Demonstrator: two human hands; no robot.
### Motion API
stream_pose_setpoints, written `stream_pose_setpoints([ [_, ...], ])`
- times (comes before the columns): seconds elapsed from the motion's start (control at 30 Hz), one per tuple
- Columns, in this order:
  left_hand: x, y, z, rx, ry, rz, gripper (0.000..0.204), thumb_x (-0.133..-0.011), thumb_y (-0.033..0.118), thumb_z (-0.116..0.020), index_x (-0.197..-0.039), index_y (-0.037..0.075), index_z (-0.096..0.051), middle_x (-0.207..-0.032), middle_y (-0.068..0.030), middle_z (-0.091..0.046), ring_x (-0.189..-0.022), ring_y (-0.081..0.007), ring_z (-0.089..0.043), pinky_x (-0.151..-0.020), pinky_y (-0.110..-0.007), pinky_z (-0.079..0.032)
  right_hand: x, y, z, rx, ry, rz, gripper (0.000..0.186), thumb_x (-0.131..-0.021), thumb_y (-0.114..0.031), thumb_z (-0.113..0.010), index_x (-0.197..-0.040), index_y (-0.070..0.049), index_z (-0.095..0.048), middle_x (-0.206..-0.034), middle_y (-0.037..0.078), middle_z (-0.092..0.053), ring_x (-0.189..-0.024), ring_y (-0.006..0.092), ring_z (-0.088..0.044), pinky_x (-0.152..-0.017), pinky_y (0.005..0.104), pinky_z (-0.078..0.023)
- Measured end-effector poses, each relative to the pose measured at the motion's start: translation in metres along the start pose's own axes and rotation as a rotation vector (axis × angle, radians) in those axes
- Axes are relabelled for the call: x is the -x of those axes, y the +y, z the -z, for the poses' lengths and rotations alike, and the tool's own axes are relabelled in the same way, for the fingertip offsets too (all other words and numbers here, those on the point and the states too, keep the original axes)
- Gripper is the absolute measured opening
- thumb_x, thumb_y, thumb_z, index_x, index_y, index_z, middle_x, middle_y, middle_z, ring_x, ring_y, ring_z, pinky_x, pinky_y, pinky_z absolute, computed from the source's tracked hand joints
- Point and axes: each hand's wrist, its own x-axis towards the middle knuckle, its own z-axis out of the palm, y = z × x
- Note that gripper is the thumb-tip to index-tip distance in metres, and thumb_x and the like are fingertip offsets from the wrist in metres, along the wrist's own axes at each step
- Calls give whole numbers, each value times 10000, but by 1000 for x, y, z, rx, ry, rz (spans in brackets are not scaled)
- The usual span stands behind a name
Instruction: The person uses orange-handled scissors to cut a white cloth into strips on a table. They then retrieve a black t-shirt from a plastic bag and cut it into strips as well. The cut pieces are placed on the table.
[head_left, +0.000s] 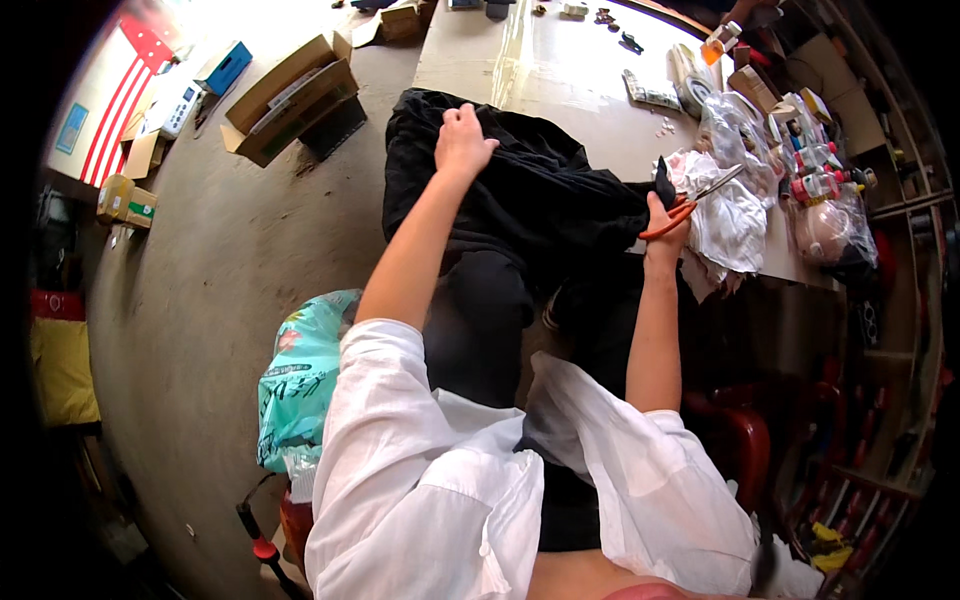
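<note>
A large black cloth [550, 165], perhaps a garment, hangs over the near edge of the table and my knees in loose folds. At its upper left, the fingers of my left hand [464, 145] are curled on the fabric, gripping it. A pair of scissors [679, 214] with orange handles is in my right hand [668, 232], at the right end of the cloth. The metal blades point up and to the right, over white rags. A small dark flap of cloth stands up by my right thumb, and I cannot tell whether it is part of the large piece.
Crumpled white rags [728, 225] lie at the right of the pale table [460, 65], with bottles and plastic bags beyond. Cardboard boxes [290, 100] stand on the floor at left. A turquoise plastic bag [300, 375] sits beside me on the left. Dark shelving lines the right side.
</note>
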Motion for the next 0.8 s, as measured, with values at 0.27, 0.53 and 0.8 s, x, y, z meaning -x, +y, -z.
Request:
stream_pose_setpoints([
  [0.27,-96,4,-13,-106,22,-61,238,-844,152,-587,-1039,23,-536,-1062,-206,-592,-990,-371,-586,-821,-452,-486,-38,-32,-41,-388,32,153,214,-808,-92,-688,-914,-22,-516,-881,51,-593,-785,144,-553,-753,289,-437],
  [0.53,-155,35,-26,-3,318,61,729,-786,246,-656,-1316,-30,-237,-1298,-307,-381,-1141,-432,-464,-976,-440,-405,-46,-1,-65,145,-168,-91,391,-791,-337,-740,-798,10,-560,-735,70,-587,-670,171,-549,-654,319,-450],
  [0.8,13,106,-86,126,-118,-919,322,-702,279,-722,-940,75,-647,-961,-88,-600,-942,-306,-540,-770,-399,-437,-66,-6,-40,414,-106,-82,560,-792,-499,-684,-854,46,-571,-755,176,-632,-760,347,-624,-685,394,-469],
])
